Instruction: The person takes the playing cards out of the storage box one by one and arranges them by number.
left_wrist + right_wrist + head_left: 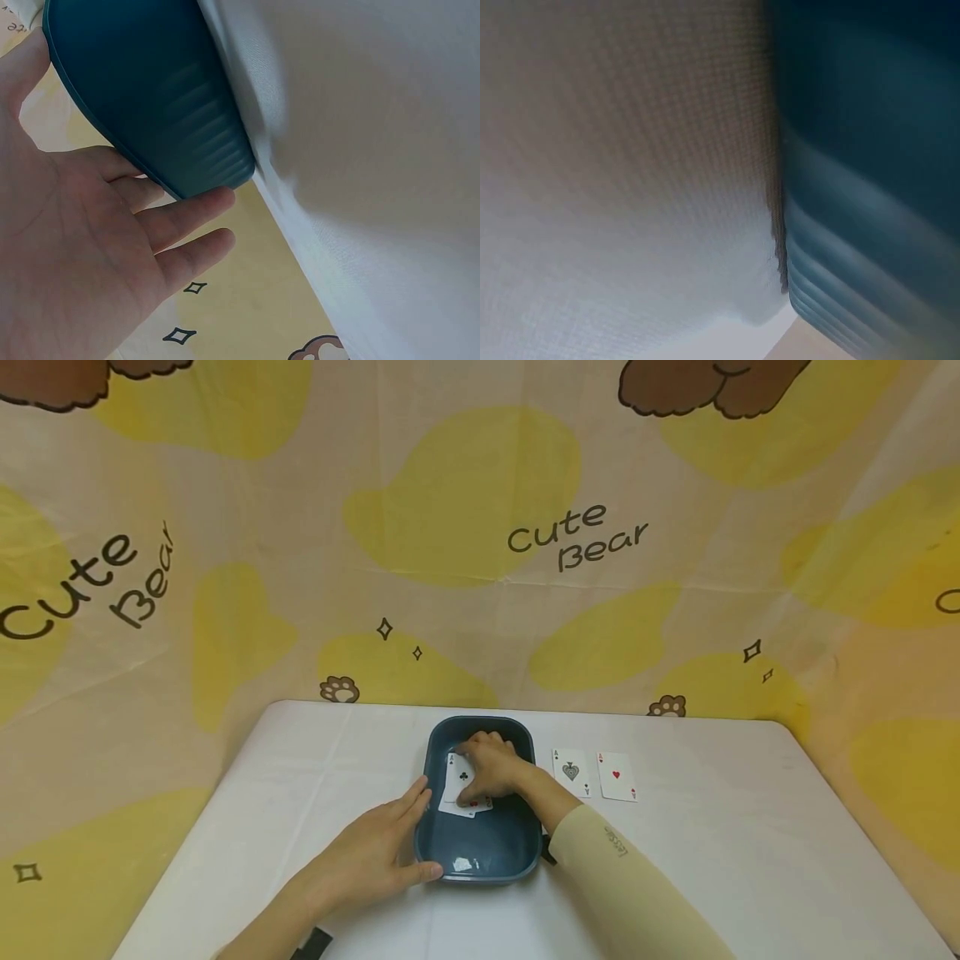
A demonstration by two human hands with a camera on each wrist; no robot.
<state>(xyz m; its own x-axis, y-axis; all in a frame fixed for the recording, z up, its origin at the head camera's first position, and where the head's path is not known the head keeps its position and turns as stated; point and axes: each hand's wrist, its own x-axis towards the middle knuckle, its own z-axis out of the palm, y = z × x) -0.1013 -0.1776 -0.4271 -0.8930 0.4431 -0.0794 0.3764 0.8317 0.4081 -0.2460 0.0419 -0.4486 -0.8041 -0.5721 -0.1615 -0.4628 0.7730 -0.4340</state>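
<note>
A dark blue rectangular tray [487, 852] lies on the table, with a few playing cards inside. My right hand [491, 767] reaches into it from the right, its index finger at the top edge and its thumb at the bottom edge of an ace of clubs [455, 772]. Beneath that card, another white card [453, 810] with a red mark shows partly; the hand covers the rest. At the tray's left side, my left hand [375, 852] touches the rim and outer wall with thumb and fingers extended. In the right wrist view only the tray's ribbed wall [855, 225] and the tablecloth appear.
Right of the tray, an ace of spades [571, 772] and an ace of hearts [617, 776] lie face up side by side on the white table [712, 852]. Behind the table's far edge hangs a yellow patterned cloth [465, 510].
</note>
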